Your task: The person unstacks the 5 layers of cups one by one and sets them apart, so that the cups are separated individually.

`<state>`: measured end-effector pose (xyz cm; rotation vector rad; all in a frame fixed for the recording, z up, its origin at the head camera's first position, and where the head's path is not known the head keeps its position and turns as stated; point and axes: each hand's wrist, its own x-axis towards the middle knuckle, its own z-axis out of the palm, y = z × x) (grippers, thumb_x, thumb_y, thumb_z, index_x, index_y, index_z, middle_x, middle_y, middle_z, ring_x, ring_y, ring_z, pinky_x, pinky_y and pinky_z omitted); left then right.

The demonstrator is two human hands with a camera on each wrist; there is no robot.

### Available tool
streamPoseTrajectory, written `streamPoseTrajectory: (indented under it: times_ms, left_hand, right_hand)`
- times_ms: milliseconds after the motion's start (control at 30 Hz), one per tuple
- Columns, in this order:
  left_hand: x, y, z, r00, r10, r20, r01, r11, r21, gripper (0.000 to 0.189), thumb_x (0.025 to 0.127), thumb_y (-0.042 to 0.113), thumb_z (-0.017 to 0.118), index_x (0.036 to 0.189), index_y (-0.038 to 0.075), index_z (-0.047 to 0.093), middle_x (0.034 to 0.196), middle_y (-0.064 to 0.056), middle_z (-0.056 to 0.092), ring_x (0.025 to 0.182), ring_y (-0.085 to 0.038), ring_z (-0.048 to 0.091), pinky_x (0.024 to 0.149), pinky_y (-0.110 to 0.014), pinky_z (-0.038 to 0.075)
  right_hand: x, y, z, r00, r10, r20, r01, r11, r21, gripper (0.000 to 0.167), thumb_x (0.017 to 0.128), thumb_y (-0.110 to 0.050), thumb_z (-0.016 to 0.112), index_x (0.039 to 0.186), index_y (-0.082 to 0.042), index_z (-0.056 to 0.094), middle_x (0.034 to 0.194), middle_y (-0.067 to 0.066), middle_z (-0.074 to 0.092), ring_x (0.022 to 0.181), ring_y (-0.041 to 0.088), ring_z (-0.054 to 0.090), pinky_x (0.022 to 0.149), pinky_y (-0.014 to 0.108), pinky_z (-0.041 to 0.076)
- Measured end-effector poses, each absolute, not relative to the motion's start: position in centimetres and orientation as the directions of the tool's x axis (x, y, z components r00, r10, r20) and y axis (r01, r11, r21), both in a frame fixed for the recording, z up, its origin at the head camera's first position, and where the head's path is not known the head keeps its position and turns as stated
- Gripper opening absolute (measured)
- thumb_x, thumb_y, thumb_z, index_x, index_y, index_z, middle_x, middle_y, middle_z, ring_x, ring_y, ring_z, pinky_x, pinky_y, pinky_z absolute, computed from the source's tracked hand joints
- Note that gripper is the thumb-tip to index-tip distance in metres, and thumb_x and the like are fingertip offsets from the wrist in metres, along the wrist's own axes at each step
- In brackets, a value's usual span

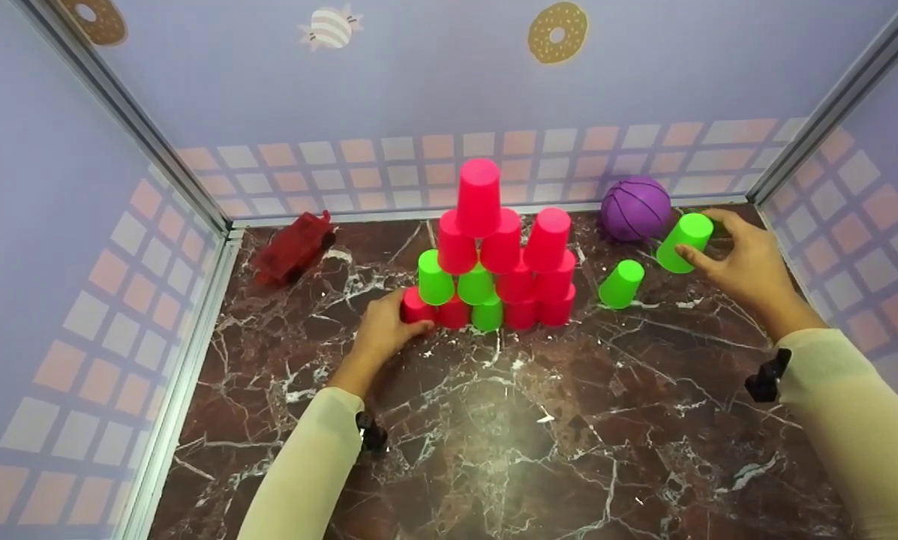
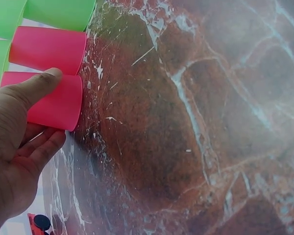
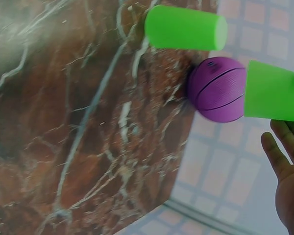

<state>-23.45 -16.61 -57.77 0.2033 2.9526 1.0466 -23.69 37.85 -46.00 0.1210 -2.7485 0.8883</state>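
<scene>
- On brown marble tabletop (image 1: 449,450): four-tier red-and-green plastic-cup pyramid (image 1: 500,249)
- Pinching red base cup (image 1: 420,307), left hand (image 1: 382,328)
- Gripping tapered green cup (image 1: 685,234), right hand (image 1: 752,270)
- Likely left: that, standing green cup (image 1: 622,285)

Bright, soft light here! In front of the cup pyramid (image 1: 518,281), a pale glare blooms on the marble tabletop (image 1: 497,450); behind it the lilac wall (image 1: 433,90) glows gently. Left of it, the red toy (image 1: 292,251) looks smeary. Left wrist view now: hazy, a dim shadow at the pyramid's foot.
</scene>
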Motion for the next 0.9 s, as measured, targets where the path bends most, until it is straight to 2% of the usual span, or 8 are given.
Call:
streamPoseTrajectory:
  times_ms: [100, 233, 300, 367, 400, 467, 633, 900]
  left_hand:
    - [-23.4, -16.5, -57.8, -0.992, 0.120, 0.046, 0.121, 0.764, 0.634, 0.065, 0.086, 0.031, 0.097, 0.139, 0.005, 0.070, 0.128, -0.019, 0.080, 0.120, -0.038, 0.076, 0.105, -0.055, 0.060]
    - [-23.3, -16.3, -57.8, -0.990, 0.130, 0.059, 0.137, 0.744, 0.654, 0.069, 0.086, 0.030, 0.097, 0.143, 0.004, 0.066, 0.131, -0.020, 0.078, 0.123, -0.038, 0.075, 0.107, -0.055, 0.060]
    - [-23.2, -16.4, -57.9, -0.988, 0.140, 0.064, 0.147, 0.736, 0.661, 0.074, 0.087, 0.030, 0.096, 0.147, 0.003, 0.063, 0.134, -0.020, 0.077, 0.126, -0.039, 0.074, 0.109, -0.055, 0.059]
    - [-23.2, -16.4, -57.8, -0.987, 0.148, 0.057, 0.148, 0.727, 0.671, 0.079, 0.087, 0.031, 0.096, 0.152, 0.004, 0.060, 0.138, -0.019, 0.075, 0.129, -0.038, 0.073, 0.111, -0.054, 0.058]
    - [-23.2, -16.4, -57.8, -0.987, 0.151, 0.056, 0.149, 0.723, 0.675, 0.081, 0.087, 0.031, 0.096, 0.154, 0.004, 0.059, 0.140, -0.019, 0.074, 0.131, -0.038, 0.072, 0.113, -0.054, 0.058]
    - [-23.2, -16.4, -57.8, -0.987, 0.150, 0.053, 0.146, 0.718, 0.680, 0.083, 0.087, 0.031, 0.096, 0.155, 0.004, 0.057, 0.142, -0.020, 0.073, 0.133, -0.039, 0.071, 0.114, -0.054, 0.057]
    - [-23.2, -16.4, -57.4, -0.989, 0.131, 0.064, 0.139, 0.723, 0.676, 0.084, 0.088, 0.035, 0.095, 0.157, 0.006, 0.057, 0.144, -0.020, 0.072, 0.135, -0.040, 0.069, 0.114, -0.056, 0.056]
    - [-23.2, -16.4, -57.5, -0.986, 0.134, 0.101, 0.167, 0.715, 0.679, 0.067, 0.090, 0.029, 0.094, 0.147, 0.006, 0.066, 0.134, -0.018, 0.077, 0.126, -0.038, 0.074, 0.109, -0.054, 0.059]
  right_hand:
    - [-23.4, 38.7, -47.0, -0.962, -0.005, 0.273, -0.165, 0.805, -0.570, 0.064, 0.097, -0.027, 0.088, 0.147, 0.001, 0.062, 0.129, 0.030, 0.075, 0.112, 0.051, 0.074, 0.082, 0.003, 0.038]
    - [-22.9, 39.5, -48.1, -0.961, -0.016, 0.275, -0.175, 0.806, -0.566, 0.062, 0.097, -0.022, 0.088, 0.145, 0.005, 0.060, 0.130, 0.034, 0.074, 0.112, 0.057, 0.074, 0.081, -0.002, 0.037]
    - [-22.8, 39.8, -48.7, -0.963, -0.018, 0.269, -0.169, 0.816, -0.553, 0.062, 0.097, -0.021, 0.088, 0.144, 0.007, 0.060, 0.129, 0.035, 0.073, 0.112, 0.058, 0.074, 0.086, 0.010, 0.055]
    - [-22.6, 39.9, -49.2, -0.967, -0.021, 0.255, -0.160, 0.825, -0.542, 0.061, 0.096, -0.020, 0.088, 0.143, 0.008, 0.060, 0.130, 0.035, 0.072, 0.114, 0.058, 0.073, 0.093, 0.033, 0.063]
    - [-22.5, 40.0, -49.5, -0.969, -0.024, 0.245, -0.156, 0.829, -0.537, 0.061, 0.096, -0.020, 0.088, 0.143, 0.008, 0.060, 0.131, 0.036, 0.071, 0.114, 0.059, 0.072, 0.095, 0.047, 0.064]
    - [-22.5, 39.9, -50.0, -0.973, -0.029, 0.230, -0.150, 0.835, -0.529, 0.061, 0.096, -0.018, 0.088, 0.142, 0.009, 0.059, 0.132, 0.037, 0.068, 0.115, 0.059, 0.070, 0.098, 0.069, 0.056]
    - [-22.4, 39.6, -51.0, -0.978, -0.043, 0.202, -0.146, 0.837, -0.528, 0.061, 0.095, -0.014, 0.088, 0.141, 0.013, 0.058, 0.134, 0.038, 0.064, 0.119, 0.059, 0.063, 0.101, 0.071, 0.050]
    - [-22.7, 38.5, -52.2, -0.988, -0.061, 0.138, -0.127, 0.834, -0.537, 0.059, 0.098, -0.015, 0.085, 0.143, 0.012, 0.059, 0.134, 0.038, 0.065, 0.116, 0.056, 0.065, 0.099, 0.069, 0.052]
